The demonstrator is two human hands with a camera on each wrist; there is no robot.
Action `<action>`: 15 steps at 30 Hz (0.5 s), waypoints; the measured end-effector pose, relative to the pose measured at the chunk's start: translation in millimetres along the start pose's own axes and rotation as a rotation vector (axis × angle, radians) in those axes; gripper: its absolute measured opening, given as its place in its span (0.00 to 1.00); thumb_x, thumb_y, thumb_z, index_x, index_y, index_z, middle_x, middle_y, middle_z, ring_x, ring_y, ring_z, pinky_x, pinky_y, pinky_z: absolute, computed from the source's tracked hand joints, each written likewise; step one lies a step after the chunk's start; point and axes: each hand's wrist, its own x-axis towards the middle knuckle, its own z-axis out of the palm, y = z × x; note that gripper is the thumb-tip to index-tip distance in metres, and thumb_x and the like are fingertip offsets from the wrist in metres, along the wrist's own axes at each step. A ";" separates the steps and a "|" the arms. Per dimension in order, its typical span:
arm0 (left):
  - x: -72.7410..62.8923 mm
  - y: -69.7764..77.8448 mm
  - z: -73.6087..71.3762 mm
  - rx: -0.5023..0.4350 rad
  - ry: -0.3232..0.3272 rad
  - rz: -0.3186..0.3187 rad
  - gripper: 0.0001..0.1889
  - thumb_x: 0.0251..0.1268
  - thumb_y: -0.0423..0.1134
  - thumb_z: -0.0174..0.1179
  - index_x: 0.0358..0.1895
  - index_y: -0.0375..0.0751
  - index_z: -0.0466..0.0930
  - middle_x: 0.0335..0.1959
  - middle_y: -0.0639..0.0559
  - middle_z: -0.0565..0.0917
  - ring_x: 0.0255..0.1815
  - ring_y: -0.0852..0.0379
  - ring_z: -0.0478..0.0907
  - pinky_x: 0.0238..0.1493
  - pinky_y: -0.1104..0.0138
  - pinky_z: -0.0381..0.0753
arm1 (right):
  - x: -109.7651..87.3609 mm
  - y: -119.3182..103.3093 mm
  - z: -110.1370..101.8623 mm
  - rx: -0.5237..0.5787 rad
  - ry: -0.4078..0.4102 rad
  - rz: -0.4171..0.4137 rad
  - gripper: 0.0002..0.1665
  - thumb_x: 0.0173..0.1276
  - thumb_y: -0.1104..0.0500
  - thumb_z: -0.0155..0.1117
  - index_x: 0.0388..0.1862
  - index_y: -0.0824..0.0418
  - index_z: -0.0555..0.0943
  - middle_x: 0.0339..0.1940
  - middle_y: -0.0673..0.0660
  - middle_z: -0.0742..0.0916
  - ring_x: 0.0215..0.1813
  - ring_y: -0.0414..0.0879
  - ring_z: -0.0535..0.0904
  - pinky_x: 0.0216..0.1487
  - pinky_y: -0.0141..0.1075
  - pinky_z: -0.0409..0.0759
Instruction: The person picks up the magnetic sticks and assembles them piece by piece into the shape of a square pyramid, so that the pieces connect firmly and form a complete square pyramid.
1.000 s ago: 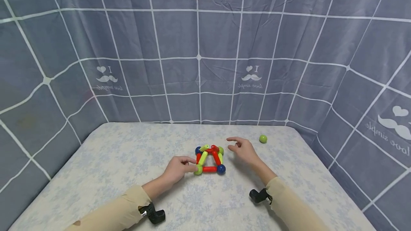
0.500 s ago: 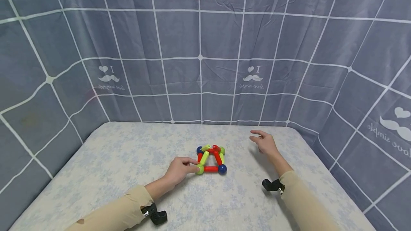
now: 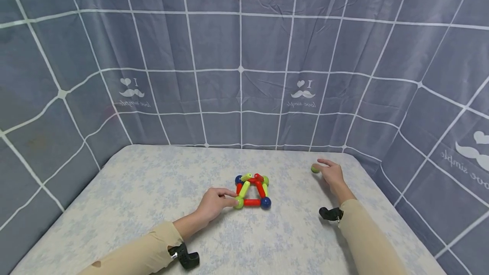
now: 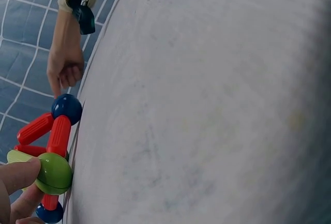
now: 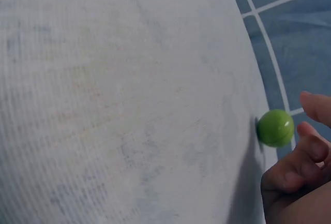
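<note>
My left hand (image 3: pixel 213 204) pinches the near-left green ball (image 4: pixel 56 175) of a toy building frame, thumb pressed to it and a finger behind. The frame joins red rods (image 3: pixel 252 202) and light green rods to blue balls (image 3: pixel 265 203) and green balls, with two rod ends sticking up at its back. My right hand (image 3: pixel 333 175) is at a loose green ball (image 5: pixel 275 128) near the table's far right. In the right wrist view thumb and forefinger are spread beside this ball, the other fingers bent. The fingertips partly cover the ball in the head view.
The table (image 3: pixel 164 181) has a white cloth with pale blue flowers. A grey-blue curtain (image 3: pixel 214 46) with white grid lines hangs behind it and along both sides. A black camera mount (image 3: pixel 330 214) sits at each wrist.
My right hand has moved away from the frame, to the right and toward the back, reaching the loose green ball. My left hand stays on the frame's green ball.
</note>
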 end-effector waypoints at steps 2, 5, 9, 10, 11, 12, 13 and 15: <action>0.0 -0.1 -0.1 0.004 -0.002 -0.001 0.13 0.52 0.43 0.76 0.42 0.47 0.91 0.23 0.54 0.73 0.26 0.56 0.64 0.27 0.67 0.62 | 3.1 5.3 1.1 0.023 0.002 0.029 0.35 0.72 0.51 0.64 0.75 0.58 0.70 0.09 0.43 0.64 0.12 0.39 0.54 0.18 0.35 0.63; 0.1 -0.4 -0.2 0.009 -0.002 0.001 0.13 0.52 0.43 0.76 0.42 0.47 0.91 0.21 0.54 0.72 0.25 0.57 0.64 0.26 0.67 0.62 | 6.5 10.7 3.3 0.051 0.020 0.063 0.35 0.71 0.52 0.66 0.75 0.57 0.71 0.08 0.43 0.64 0.12 0.39 0.53 0.17 0.36 0.60; -0.7 -0.5 -0.1 0.009 -0.002 0.005 0.13 0.51 0.43 0.76 0.42 0.47 0.91 0.20 0.55 0.71 0.24 0.57 0.64 0.25 0.68 0.62 | 7.8 13.2 5.4 0.029 0.055 0.071 0.35 0.69 0.51 0.67 0.73 0.56 0.72 0.10 0.42 0.66 0.13 0.40 0.54 0.19 0.36 0.62; -0.9 -0.3 -0.1 0.006 -0.002 0.005 0.13 0.51 0.43 0.76 0.42 0.47 0.91 0.20 0.55 0.72 0.24 0.57 0.64 0.25 0.68 0.62 | 8.2 13.5 6.0 0.017 0.063 0.071 0.35 0.69 0.50 0.67 0.73 0.56 0.73 0.11 0.42 0.67 0.14 0.40 0.54 0.19 0.36 0.62; -1.0 0.0 -0.2 0.005 -0.002 0.005 0.13 0.51 0.43 0.76 0.42 0.47 0.91 0.20 0.55 0.72 0.24 0.57 0.64 0.25 0.68 0.62 | 8.3 13.5 6.5 0.008 0.069 0.069 0.35 0.69 0.50 0.67 0.73 0.57 0.73 0.12 0.42 0.69 0.14 0.40 0.55 0.19 0.36 0.63; -1.1 0.4 -0.3 0.004 -0.003 0.004 0.13 0.51 0.43 0.76 0.42 0.47 0.91 0.21 0.54 0.72 0.24 0.57 0.64 0.26 0.68 0.62 | 8.7 13.6 6.9 -0.004 0.074 0.065 0.35 0.69 0.50 0.67 0.73 0.58 0.73 0.13 0.41 0.72 0.14 0.40 0.55 0.20 0.36 0.63; -1.2 0.8 -0.4 0.003 -0.003 0.002 0.13 0.51 0.43 0.76 0.42 0.46 0.91 0.21 0.54 0.73 0.25 0.57 0.64 0.26 0.67 0.62 | 9.0 13.8 7.4 -0.011 0.079 0.064 0.34 0.69 0.50 0.67 0.72 0.59 0.74 0.14 0.42 0.73 0.14 0.40 0.56 0.20 0.37 0.63; -1.2 1.4 -0.5 0.001 -0.004 -0.001 0.13 0.52 0.42 0.76 0.42 0.46 0.91 0.22 0.54 0.74 0.25 0.57 0.65 0.26 0.67 0.63 | 10.1 15.2 8.4 -0.027 0.090 0.058 0.34 0.69 0.50 0.67 0.71 0.60 0.74 0.18 0.44 0.79 0.15 0.41 0.56 0.20 0.37 0.64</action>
